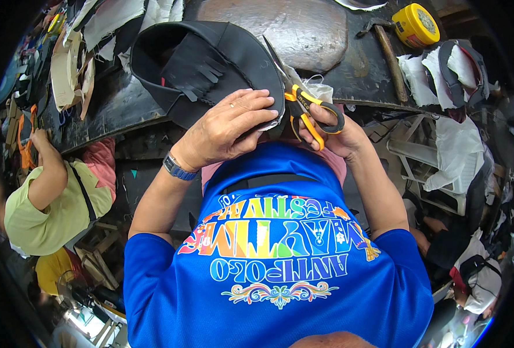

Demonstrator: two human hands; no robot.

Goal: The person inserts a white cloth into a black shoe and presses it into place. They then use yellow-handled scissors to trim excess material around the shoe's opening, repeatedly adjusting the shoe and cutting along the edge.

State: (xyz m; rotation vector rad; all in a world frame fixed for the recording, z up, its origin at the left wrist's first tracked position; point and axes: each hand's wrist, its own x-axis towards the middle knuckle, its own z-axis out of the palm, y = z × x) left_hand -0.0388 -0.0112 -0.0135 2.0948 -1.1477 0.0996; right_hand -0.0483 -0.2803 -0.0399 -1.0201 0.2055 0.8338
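Note:
My left hand (233,124) grips the near right edge of a black leather piece (164,101), seemingly a shoe upper. Its fingers lie over the outside, and the thumb is mostly hidden. The piece is curved and hollow, with a fringed black flap (193,66) inside. In my right hand (341,136) is a pair of scissors (303,107) with yellow and black handles. Their blades point up and away, beside the piece's right edge. Whether the blades touch the leather I cannot tell.
On the dark worktable (358,64) are a worn slab (280,26), a hammer (391,64), a yellow tub (416,26), and black-and-white upper pieces (460,72). White scraps (112,23) pile up at far left. A white stool (425,156) stands right; a person in light green (53,203) sits left.

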